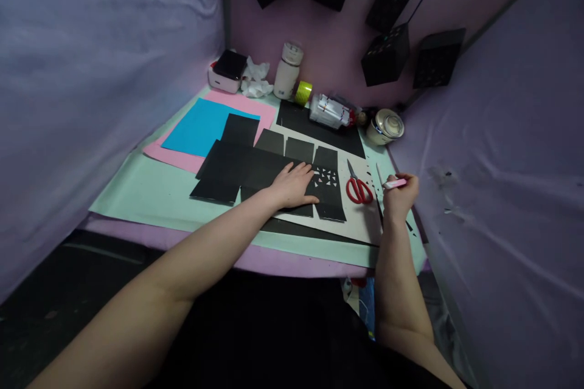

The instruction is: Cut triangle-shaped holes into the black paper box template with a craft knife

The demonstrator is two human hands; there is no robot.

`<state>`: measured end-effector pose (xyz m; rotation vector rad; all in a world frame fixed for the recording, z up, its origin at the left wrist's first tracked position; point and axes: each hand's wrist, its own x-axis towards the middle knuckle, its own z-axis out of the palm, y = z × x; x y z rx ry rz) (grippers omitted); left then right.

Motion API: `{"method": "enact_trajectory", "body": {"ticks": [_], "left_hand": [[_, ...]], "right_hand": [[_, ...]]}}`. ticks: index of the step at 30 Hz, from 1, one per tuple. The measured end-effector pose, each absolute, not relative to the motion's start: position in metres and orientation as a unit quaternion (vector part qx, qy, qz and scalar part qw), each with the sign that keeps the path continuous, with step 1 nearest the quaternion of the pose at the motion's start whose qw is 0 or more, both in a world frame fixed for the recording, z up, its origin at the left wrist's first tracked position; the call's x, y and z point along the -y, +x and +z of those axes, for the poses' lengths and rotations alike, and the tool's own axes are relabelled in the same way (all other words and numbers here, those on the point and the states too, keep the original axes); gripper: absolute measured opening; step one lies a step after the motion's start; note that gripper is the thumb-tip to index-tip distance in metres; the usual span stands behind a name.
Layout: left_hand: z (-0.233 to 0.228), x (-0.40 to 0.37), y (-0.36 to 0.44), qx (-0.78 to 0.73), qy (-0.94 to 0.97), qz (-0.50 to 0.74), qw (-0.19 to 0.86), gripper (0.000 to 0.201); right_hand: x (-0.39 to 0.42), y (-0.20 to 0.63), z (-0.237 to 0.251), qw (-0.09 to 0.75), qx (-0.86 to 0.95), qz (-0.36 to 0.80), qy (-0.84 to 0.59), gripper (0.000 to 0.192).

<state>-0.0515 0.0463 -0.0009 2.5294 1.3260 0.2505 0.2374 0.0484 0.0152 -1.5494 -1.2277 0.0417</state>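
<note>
My left hand (295,185) lies flat, fingers spread, on a large black paper cut-out (249,165) with several flaps. One panel of the cut-out (327,179) shows small triangular holes just right of my fingertips. My right hand (400,194) is closed around a pink-and-white craft knife (393,183), held at the table's right edge. Red-handled scissors (358,187) lie between my two hands on a pale board (360,219).
Blue paper (201,127) on pink paper (170,156) lies far left on a mint mat (146,191). At the back stand a white-pink box (227,70), tissue, a white bottle (287,72), yellow tape (303,92), a tin (385,126). Black perforated cubes (387,55) hang above.
</note>
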Motion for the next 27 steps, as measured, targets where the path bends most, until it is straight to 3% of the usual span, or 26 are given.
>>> {"method": "enact_trajectory", "body": {"ticks": [3, 8, 17, 20, 27], "left_hand": [[-0.002, -0.047, -0.052, -0.455, 0.876, 0.088, 0.131, 0.080], [-0.002, -0.045, -0.050, -0.462, 0.876, 0.087, 0.108, 0.077], [-0.002, -0.036, -0.040, -0.439, 0.894, 0.088, 0.014, 0.053], [0.004, -0.028, -0.036, -0.363, 0.924, 0.087, 0.083, 0.043], [0.019, -0.011, -0.035, -0.153, 0.886, 0.117, 0.422, 0.030]], "right_hand": [[-0.037, 0.210, 0.010, 0.578, 0.545, 0.075, -0.603, 0.023], [-0.021, 0.150, -0.008, 0.489, 0.631, 0.268, -0.539, 0.019], [-0.023, 0.148, -0.017, 0.477, 0.636, 0.285, -0.536, 0.019], [-0.024, 0.147, -0.018, 0.492, 0.621, 0.290, -0.536, 0.020], [-0.024, 0.145, -0.018, 0.526, 0.561, 0.330, -0.547, 0.030]]}}
